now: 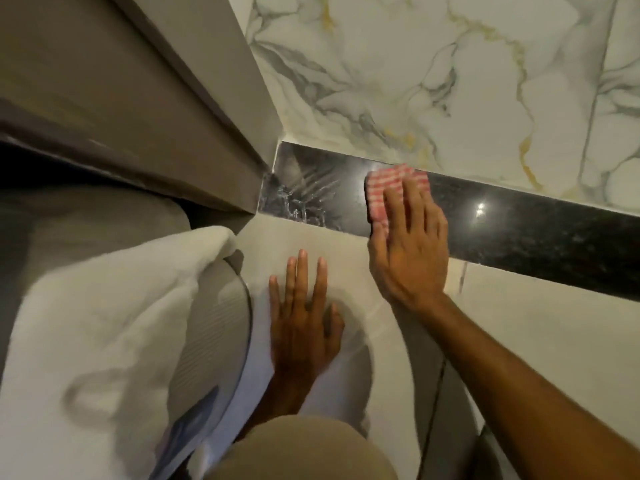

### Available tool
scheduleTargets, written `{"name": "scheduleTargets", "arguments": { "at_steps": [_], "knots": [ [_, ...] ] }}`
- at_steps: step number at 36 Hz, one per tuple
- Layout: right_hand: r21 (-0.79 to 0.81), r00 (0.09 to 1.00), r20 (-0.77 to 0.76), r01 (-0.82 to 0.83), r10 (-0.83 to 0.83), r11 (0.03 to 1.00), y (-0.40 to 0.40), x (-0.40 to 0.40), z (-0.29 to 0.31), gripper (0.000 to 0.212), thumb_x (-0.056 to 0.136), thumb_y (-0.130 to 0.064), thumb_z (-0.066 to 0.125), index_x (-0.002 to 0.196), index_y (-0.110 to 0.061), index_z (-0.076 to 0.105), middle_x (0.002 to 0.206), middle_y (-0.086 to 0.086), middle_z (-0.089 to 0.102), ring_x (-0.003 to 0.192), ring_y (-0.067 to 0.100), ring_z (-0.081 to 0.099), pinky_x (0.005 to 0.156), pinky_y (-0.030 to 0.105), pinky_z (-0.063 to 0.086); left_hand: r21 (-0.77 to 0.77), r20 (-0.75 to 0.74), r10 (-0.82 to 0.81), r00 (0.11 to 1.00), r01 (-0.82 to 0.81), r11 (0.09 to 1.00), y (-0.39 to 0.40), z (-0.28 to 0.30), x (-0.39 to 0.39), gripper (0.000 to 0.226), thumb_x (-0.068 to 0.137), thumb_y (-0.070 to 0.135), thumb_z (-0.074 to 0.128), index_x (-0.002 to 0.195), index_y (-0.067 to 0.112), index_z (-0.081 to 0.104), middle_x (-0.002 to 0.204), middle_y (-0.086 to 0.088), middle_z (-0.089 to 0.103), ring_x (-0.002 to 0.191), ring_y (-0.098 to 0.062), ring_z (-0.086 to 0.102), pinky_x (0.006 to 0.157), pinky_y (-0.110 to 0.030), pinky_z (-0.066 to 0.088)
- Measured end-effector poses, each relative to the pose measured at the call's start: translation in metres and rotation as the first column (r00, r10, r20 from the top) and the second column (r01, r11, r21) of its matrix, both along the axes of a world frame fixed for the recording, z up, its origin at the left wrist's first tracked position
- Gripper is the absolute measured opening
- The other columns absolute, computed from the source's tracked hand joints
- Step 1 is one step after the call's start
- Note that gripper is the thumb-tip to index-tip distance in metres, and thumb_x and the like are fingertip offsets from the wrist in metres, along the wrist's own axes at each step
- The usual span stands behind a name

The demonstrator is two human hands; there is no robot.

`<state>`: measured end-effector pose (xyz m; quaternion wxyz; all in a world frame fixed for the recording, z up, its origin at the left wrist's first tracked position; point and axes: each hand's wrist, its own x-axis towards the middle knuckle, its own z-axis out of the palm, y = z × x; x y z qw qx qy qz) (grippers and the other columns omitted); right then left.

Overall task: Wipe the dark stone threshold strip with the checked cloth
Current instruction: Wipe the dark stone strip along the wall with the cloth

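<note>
1. Right hand [408, 251] lies flat, fingers spread, pressing the folded red-and-white checked cloth [391, 188] onto the dark polished stone threshold strip [519, 223].
2. Left hand [304, 327] rests open on beige floor tile [536, 323], holding nothing.
3. Smears remain near the strip's door-frame end; wiping looks partly done.

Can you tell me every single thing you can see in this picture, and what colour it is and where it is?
Dark polished stone threshold strip: one, black, running across the middle, smeared streaks at its left end.
Red-and-white checked cloth: one, flat on the strip under the right hand.
White marble-look tiles with grey and gold veins: several, beyond the strip.
Plain beige floor tiles: several, on the near side of the strip.
Grey-brown door frame: one, upper left.
Fluffy white towel: one, lower left.
Left hand: one, flat on the beige tile.
Right hand: one, pressing the cloth.
</note>
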<state>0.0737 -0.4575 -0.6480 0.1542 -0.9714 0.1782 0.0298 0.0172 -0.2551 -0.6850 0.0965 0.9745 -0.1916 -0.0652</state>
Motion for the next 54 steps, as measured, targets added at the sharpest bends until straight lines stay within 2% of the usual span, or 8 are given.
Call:
{"name": "scheduleTargets", "arguments": {
  "at_steps": [3, 11, 16, 22, 29, 39, 46, 54],
  "knots": [
    [-0.006, 0.991, 0.023, -0.132, 0.132, 0.991, 0.020, 0.055, -0.010, 0.070, 0.121, -0.044, 0.026, 0.181, -0.013, 0.008, 0.191, 0.013, 0.002, 0.179, 0.029, 0.002, 0.147, 0.046, 0.001, 0.029, 0.015, 0.046, 0.999, -0.047, 0.998, 0.001, -0.004, 0.001, 0.065, 0.112, 0.044, 0.037, 0.168, 0.012, 0.036, 0.178, -0.020, 0.027, 0.166, -0.039, 0.024, 0.132, -0.068, 0.026],
    [0.014, 0.769, -0.010, -0.639, 0.640, 0.769, 0.043, -0.008, -0.008, 0.066, 0.120, -0.048, 0.019, 0.181, -0.021, 0.016, 0.191, 0.009, 0.009, 0.179, 0.028, 0.008, 0.146, 0.052, 0.019, 0.028, 0.004, 0.093, 0.996, -0.093, 0.995, 0.012, 0.004, 0.004, 0.068, 0.110, 0.039, 0.041, 0.164, -0.001, 0.039, 0.175, -0.025, 0.030, 0.164, -0.042, 0.028, 0.131, -0.064, 0.031],
    [-0.040, 0.885, 0.058, -0.460, 0.462, 0.887, 0.008, -0.035, -0.010, 0.062, 0.120, -0.043, 0.030, 0.175, -0.016, 0.037, 0.186, 0.010, 0.028, 0.176, 0.028, 0.024, 0.145, 0.051, 0.023, -0.012, 0.022, -0.052, 0.998, 0.052, 0.999, 0.040, 0.008, 0.016, 0.067, 0.106, 0.038, 0.042, 0.162, 0.001, 0.043, 0.172, -0.023, 0.037, 0.162, -0.040, 0.033, 0.132, -0.061, 0.032],
    [0.000, 0.996, 0.050, -0.080, 0.080, 0.997, 0.058, 0.051, -0.009, 0.065, 0.121, -0.039, 0.030, 0.181, -0.017, 0.017, 0.191, 0.011, 0.011, 0.179, 0.027, 0.010, 0.147, 0.048, 0.012, -0.025, 0.011, -0.005, 1.000, 0.006, 1.000, 0.037, 0.009, 0.012, 0.070, 0.106, 0.040, 0.041, 0.164, 0.000, 0.039, 0.175, -0.022, 0.031, 0.165, -0.037, 0.026, 0.137, -0.055, 0.018],
    [0.006, 0.684, 0.007, -0.730, 0.730, 0.684, 0.053, 0.008, -0.009, 0.063, 0.121, -0.042, 0.028, 0.180, -0.022, 0.022, 0.190, 0.004, 0.016, 0.178, 0.025, 0.013, 0.146, 0.048, 0.019, -0.064, 0.119, 0.054, 0.991, -0.047, 0.997, 0.034, 0.006, 0.002, 0.068, 0.108, 0.031, 0.049, 0.159, -0.012, 0.039, 0.172, -0.031, 0.032, 0.163, -0.042, 0.032, 0.131, -0.060, 0.035],
    [-0.016, 0.997, 0.010, -0.075, 0.076, 0.997, 0.042, 0.060, -0.005, 0.065, 0.122, -0.038, 0.025, 0.181, -0.017, 0.007, 0.191, 0.008, 0.002, 0.179, 0.027, 0.001, 0.148, 0.047, 0.008, -0.056, 0.049, 0.050, 0.998, -0.047, 0.997, 0.036, -0.002, 0.008, 0.075, 0.108, 0.041, 0.043, 0.167, -0.004, 0.030, 0.178, -0.023, 0.025, 0.168, -0.035, 0.021, 0.138, -0.053, 0.021],
    [0.029, 0.785, -0.017, -0.618, 0.619, 0.786, 0.067, 0.032, -0.012, 0.066, 0.120, -0.044, 0.020, 0.181, -0.021, 0.007, 0.191, 0.006, -0.001, 0.179, 0.026, -0.003, 0.147, 0.049, 0.010, -0.020, 0.045, 0.080, 0.996, -0.079, 0.997, 0.039, -0.003, 0.001, 0.076, 0.108, 0.042, 0.047, 0.164, -0.007, 0.032, 0.176, -0.028, 0.023, 0.167, -0.041, 0.023, 0.135, -0.060, 0.026],
    [-0.008, 0.995, -0.003, -0.099, 0.099, 0.995, 0.029, 0.007, -0.004, 0.066, 0.119, -0.042, 0.029, 0.181, -0.023, 0.016, 0.191, 0.002, 0.010, 0.179, 0.021, 0.006, 0.148, 0.045, 0.008, 0.089, 0.050, 0.059, 0.997, -0.063, 0.994, 0.030, 0.008, 0.009, 0.071, 0.109, 0.043, 0.051, 0.168, 0.006, 0.035, 0.178, -0.024, 0.023, 0.166, -0.041, 0.024, 0.134, -0.063, 0.027]
  ]
}}
